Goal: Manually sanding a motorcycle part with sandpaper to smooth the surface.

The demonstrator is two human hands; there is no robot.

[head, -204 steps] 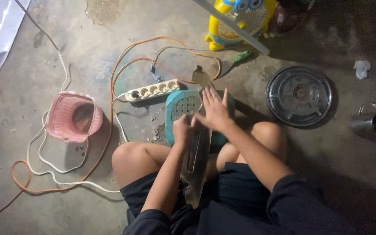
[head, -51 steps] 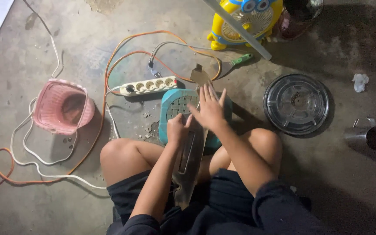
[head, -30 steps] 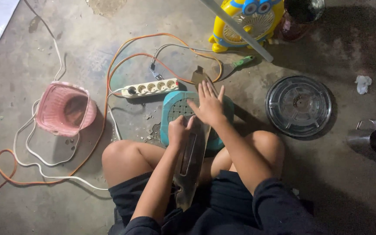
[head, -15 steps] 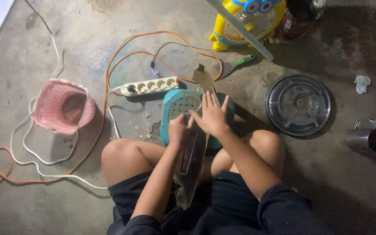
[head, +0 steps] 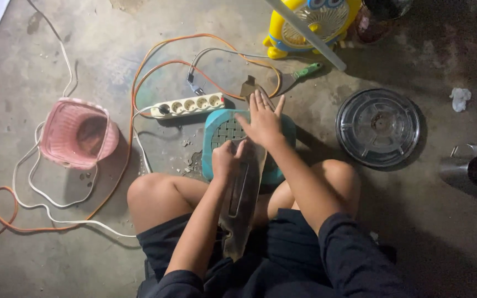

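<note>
The left hand [head: 227,160] gripped a long blade [head: 242,204] over the teal stool [head: 219,129]; the right hand [head: 263,121] lay flat, fingers spread, hiding its tip.

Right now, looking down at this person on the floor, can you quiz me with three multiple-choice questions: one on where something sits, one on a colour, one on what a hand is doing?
1. Where is the pink basket?
A. left of the power strip
B. on the person's lap
C. beside the metal cup

2. What colour is the stool under the hands?
A. red
B. teal
C. white

3. How is the right hand?
A. clenched in a fist
B. flat, fingers spread, on the blade
C. holding the cup

Answers: 1 A, the basket lies at the left, ringed by cords. 2 B, its slotted top shows teal. 3 B, the palm presses down on the blade while the left hand grips its edge.
</note>
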